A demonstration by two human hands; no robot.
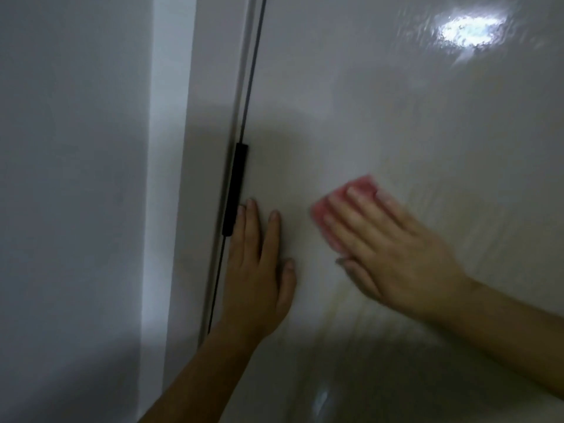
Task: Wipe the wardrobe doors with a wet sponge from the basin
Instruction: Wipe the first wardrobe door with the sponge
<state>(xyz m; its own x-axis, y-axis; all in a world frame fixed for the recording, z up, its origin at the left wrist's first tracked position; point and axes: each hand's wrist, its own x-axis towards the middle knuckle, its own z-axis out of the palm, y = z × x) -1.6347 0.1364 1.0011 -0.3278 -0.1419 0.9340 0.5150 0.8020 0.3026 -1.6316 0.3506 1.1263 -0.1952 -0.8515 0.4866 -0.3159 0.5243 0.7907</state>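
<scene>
Wiping is under way on the glossy wardrobe door: the right hand lies flat with fingers spread over a pink sponge, pressing it against the panel rather than clenching it. The sponge sits a little right of the black handle, which runs along the door's left edge. The left hand holds nothing; its open palm rests on the door just beside the handle, seemingly bracing the panel.

Doing this step well probably means keeping even pressure through the whole palm, so the sponge stays flat and does not roll up at an edge. Overlapping passes should help, since the wavy sheen near the bright reflection suggests the surface shows streaks easily. The strip next to the handle and the narrow gap between the doors look like spots that are easy to miss. The basin is not in view, and how wet the sponge is cannot be told.
</scene>
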